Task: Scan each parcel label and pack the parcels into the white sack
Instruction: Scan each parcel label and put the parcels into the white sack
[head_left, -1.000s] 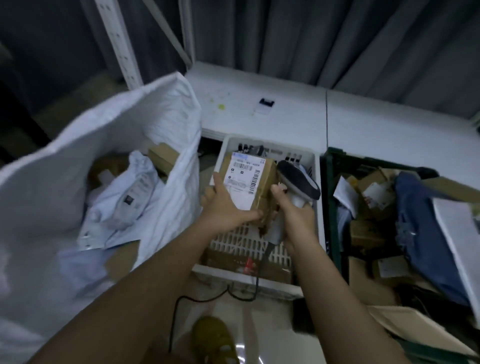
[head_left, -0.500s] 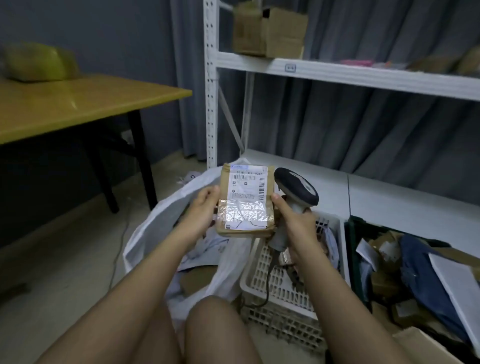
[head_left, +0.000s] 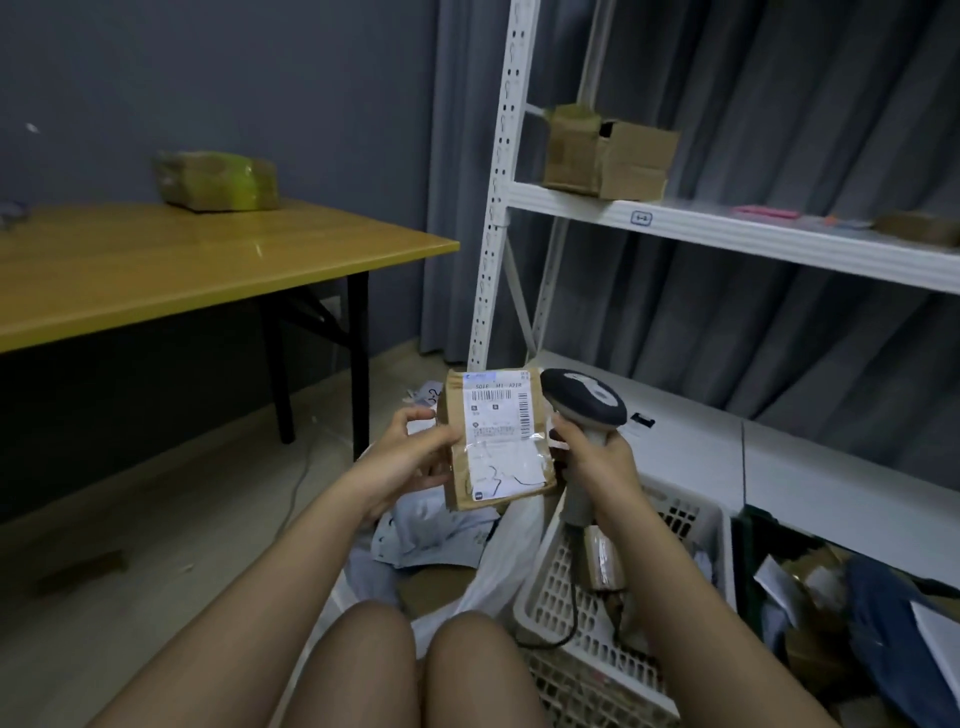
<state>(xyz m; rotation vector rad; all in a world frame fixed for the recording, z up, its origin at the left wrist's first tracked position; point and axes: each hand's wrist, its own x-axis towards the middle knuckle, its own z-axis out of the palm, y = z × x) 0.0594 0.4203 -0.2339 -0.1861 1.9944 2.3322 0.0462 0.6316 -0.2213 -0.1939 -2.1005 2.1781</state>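
Pinching the left edge of a small brown parcel (head_left: 496, 441), the left hand (head_left: 410, 457) held it upright with the white label facing the camera, thumb on the front and fingers behind. The right hand (head_left: 597, 462) was wrapped closed around the grip of a barcode scanner (head_left: 582, 400), whose dark head sat just beside the parcel's right edge and seemed aimed past the label rather than at it, so a scan from there would probably have missed. Glossy tape over the lower part of the label could also have thrown glare and spoiled a read. The 1-sided pinch looked light; a knock from the scanner might have twisted the parcel loose. Below it lay the open white sack (head_left: 498, 561) with parcels inside, and next to that a white basket (head_left: 691, 530), so a slip might have landed an unscanned parcel in either.
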